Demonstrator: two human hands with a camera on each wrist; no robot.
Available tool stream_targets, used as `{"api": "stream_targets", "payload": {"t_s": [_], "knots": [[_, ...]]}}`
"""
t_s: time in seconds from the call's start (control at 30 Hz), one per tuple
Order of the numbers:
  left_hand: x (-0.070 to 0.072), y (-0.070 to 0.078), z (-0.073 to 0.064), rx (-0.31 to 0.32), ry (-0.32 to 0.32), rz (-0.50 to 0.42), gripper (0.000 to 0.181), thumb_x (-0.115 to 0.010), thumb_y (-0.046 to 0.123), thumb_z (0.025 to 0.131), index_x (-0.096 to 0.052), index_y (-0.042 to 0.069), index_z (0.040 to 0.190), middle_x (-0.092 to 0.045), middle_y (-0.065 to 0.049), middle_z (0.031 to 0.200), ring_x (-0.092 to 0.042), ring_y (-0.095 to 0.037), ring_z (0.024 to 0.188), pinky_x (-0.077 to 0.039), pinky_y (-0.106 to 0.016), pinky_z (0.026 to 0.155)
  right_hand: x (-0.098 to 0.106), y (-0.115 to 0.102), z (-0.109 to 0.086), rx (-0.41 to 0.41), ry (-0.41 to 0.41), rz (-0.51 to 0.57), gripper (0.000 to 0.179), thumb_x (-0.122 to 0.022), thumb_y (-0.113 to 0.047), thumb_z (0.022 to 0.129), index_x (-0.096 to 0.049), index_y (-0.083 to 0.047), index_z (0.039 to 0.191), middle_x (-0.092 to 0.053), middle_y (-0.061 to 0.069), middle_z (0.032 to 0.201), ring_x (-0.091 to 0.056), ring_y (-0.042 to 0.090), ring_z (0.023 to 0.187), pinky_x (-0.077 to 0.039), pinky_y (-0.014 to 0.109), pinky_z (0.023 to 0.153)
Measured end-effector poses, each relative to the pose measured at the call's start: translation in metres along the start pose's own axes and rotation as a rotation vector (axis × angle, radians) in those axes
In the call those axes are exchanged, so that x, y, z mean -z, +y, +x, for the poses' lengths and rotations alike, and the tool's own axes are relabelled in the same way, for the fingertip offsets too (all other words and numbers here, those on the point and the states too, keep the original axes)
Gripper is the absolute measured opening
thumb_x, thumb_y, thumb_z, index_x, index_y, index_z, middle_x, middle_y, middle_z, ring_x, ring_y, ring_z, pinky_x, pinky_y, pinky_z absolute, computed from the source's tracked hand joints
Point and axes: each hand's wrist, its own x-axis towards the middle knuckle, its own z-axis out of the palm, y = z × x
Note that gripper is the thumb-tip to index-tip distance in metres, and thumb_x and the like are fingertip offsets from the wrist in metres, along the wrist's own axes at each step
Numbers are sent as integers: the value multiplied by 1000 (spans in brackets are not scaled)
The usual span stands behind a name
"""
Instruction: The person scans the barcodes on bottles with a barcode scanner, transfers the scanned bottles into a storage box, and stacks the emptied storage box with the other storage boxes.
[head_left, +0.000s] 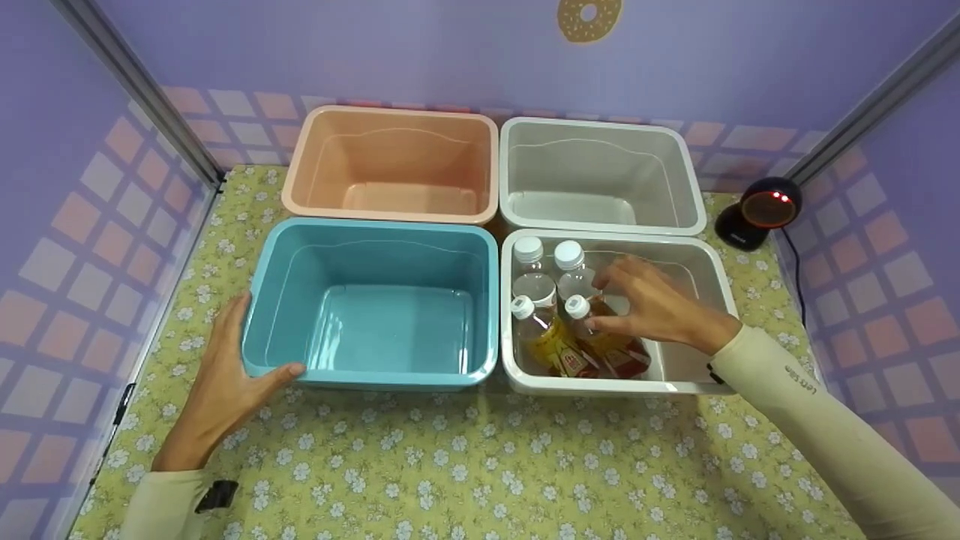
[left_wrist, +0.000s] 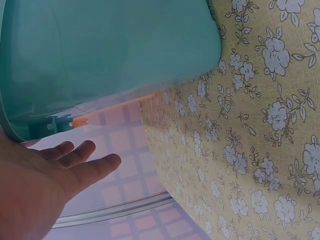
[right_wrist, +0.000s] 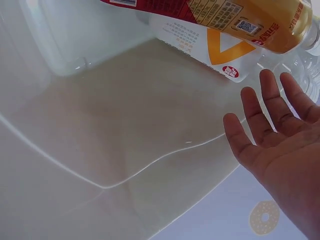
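At the left front corner of the teal bin [head_left: 367, 300] is my left hand [head_left: 225, 375]. Its thumb lies along the front rim and its fingers stretch beside the left wall; in the left wrist view the fingers look straight. My right hand [head_left: 652, 304] hovers inside the near white bin [head_left: 694, 352], over the bottles, fingers spread and holding nothing. Two leaning bottles with red-and-yellow labels, a left one [head_left: 551, 337] and a right one [head_left: 611, 345], lie in front. Behind them stand two clear bottles with white caps, a left one [head_left: 534, 285] and a right one [head_left: 576, 281].
A peach bin [head_left: 390, 161] and another white bin [head_left: 600, 172] stand in the back row. On the right is a black scanner-like device [head_left: 765, 206] with red lights and a cable. Purple walls enclose the flowered tablecloth [head_left: 450, 465] on three sides.
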Motion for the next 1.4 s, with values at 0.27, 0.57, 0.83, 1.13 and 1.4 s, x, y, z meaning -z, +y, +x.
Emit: {"api": "stream_targets", "payload": {"t_s": [0.27,0.57,0.83,1.13,1.4], "knots": [[-1,-2,-1,-19,-19,-28,128,-93,33,86,-6,15,179,-11,-27,180,-24,-63,156,-21,-92,113,-2,1,-4,-16,-90,2,59,-92,-47,85,-74,-5,123,-72,16,123,-66,44,123,-44,72,115],[-2,-4,-1,-19,-18,-54,131,-95,28,84,-7,14,179,-16,-28,178,-31,-62,151,-27,-89,112,-3,1,-5,-31,-136,-26,62,-94,-50,84,-74,-7,124,-73,16,124,-64,45,124,-51,68,106],[-4,-6,-1,5,-21,-116,132,-95,25,84,-4,16,179,-17,-28,178,-31,-60,152,-29,-88,113,-1,0,-6,-99,-181,-17,69,-93,-52,84,-72,-7,133,-66,26,145,-49,58,145,-35,79,118],[-3,-4,-1,29,-34,-123,132,-94,26,86,-2,19,179,-11,-26,180,-25,-62,156,-24,-90,115,-2,-1,-4,-80,-174,-58,64,-98,-49,79,-74,-8,123,-73,15,123,-57,53,137,-31,71,126],[-1,-6,-5,47,-35,-115,132,-94,27,86,0,22,180,-8,-25,182,-22,-64,157,-21,-91,115,-4,-6,0,-54,-168,-191,67,-98,-59,74,-78,-9,113,-74,6,104,-66,35,108,-53,60,106]]}}
